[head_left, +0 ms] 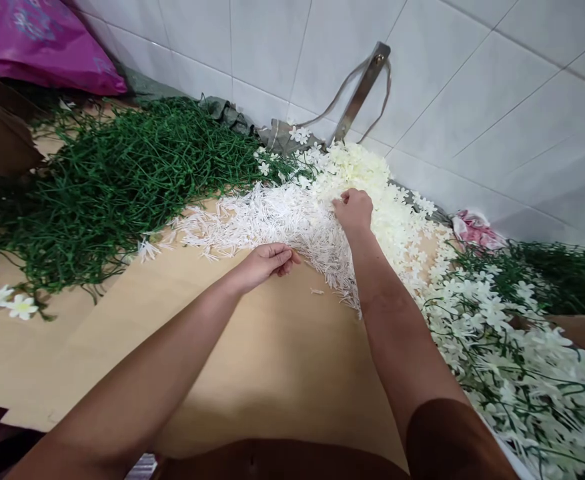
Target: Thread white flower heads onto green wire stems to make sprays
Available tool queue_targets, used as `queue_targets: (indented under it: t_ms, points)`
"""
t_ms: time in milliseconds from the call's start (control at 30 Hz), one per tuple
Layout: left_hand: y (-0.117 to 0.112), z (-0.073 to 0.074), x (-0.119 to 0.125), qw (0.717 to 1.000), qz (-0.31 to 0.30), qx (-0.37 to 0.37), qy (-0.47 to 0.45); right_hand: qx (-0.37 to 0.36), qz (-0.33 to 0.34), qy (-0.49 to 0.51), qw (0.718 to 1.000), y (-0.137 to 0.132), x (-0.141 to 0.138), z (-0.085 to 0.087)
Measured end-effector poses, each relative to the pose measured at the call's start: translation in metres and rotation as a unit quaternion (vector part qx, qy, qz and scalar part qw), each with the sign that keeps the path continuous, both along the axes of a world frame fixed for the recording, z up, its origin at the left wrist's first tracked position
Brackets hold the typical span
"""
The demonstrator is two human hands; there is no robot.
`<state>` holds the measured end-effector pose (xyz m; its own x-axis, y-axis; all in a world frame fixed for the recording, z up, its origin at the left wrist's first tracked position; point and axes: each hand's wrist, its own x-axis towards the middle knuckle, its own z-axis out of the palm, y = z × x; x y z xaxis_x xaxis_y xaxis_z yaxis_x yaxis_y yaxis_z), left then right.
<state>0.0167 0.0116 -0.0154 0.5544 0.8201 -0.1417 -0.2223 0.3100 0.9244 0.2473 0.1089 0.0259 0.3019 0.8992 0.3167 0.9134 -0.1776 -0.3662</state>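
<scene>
My left hand (272, 259) hovers over the cardboard at the near edge of a heap of thin white plastic pieces (272, 217). Its thumb and fingers are pinched together, and anything between them is too small to make out. Farther forward, my right hand (356, 210) reaches to where the white pieces meet a pile of cream artificial flower heads (359, 167). The fingers there are curled together at the pile, and what they grip is hidden. Loose flower heads spread to the right of my right forearm.
Green plastic stems (147, 167) form a large heap at the left. Assembled white artificial flowers (512, 347) lie at the right. Behind stand a tiled wall (272, 47), a metal bar (362, 93) with a strap, and a purple bag (47, 47). Cardboard (282, 353) covers the work surface.
</scene>
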Motion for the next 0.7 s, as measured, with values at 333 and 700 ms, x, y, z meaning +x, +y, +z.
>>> queue_targets:
  t_ms: [333, 700]
  points:
    - [-0.001, 0.001, 0.005, 0.997, 0.073, -0.025, -0.031, 0.033, 0.148, 0.301, 0.941, -0.059, -0.004, 0.013]
    - [-0.008, 0.006, 0.018, 0.985, 0.168, 0.009, 0.030, -0.062, 0.237, 0.390, 0.888, -0.098, -0.066, -0.007]
